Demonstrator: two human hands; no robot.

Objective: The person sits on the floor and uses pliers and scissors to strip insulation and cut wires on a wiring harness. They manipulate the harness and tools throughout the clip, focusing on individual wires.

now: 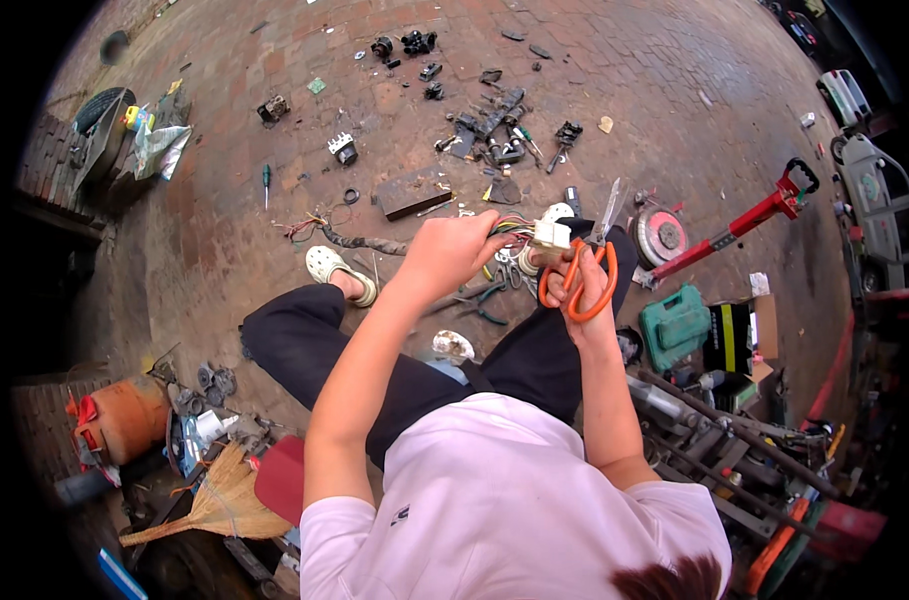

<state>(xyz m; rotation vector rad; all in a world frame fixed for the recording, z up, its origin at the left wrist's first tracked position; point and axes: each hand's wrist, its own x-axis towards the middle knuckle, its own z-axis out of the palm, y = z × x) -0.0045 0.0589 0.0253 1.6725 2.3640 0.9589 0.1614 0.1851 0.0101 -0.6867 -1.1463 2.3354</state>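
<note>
My left hand (452, 252) is closed around a bundle of thin coloured wires (514, 228) just behind a white plastic connector (551, 237). A dark taped stretch of the wiring harness (369, 242) runs out on the left of the hand, ending in loose wires on the bricks. In my right hand (589, 318) is a pair of scissors (608, 284) with orange handles, its blades pointing up and away. The connector sits close beside the scissors' handles; whether the right fingers touch it, I cannot tell. Both hands are above my spread knees.
Pliers (489, 303) lie between my feet, with a dark metal block (414, 194) beyond. A green screwdriver (266, 182) and several black parts (499, 125) are scattered farther off. At right are a red jack handle (734, 228), a brake disc (660, 235) and a green case (674, 326).
</note>
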